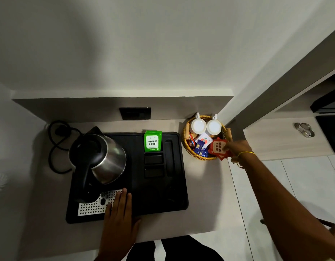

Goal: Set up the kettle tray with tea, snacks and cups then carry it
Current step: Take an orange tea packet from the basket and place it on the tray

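The green tea packets (152, 143) stand in your tray (181, 185), your right hand (236, 148) pinches red tea packets (218, 147) at the basket (187, 147), your left hand (119, 210) lies flat and open, and the cups (206, 126) still wait

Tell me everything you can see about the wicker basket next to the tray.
The wicker basket is round and woven, golden-brown, with what look like wooden handles on two sides. It sits on the counter, right of the black tray, apart from it. Inside stand two white cups at the back, with mixed sachets in front. The right hand grips red Classic Assam tea packets at its near-right rim.
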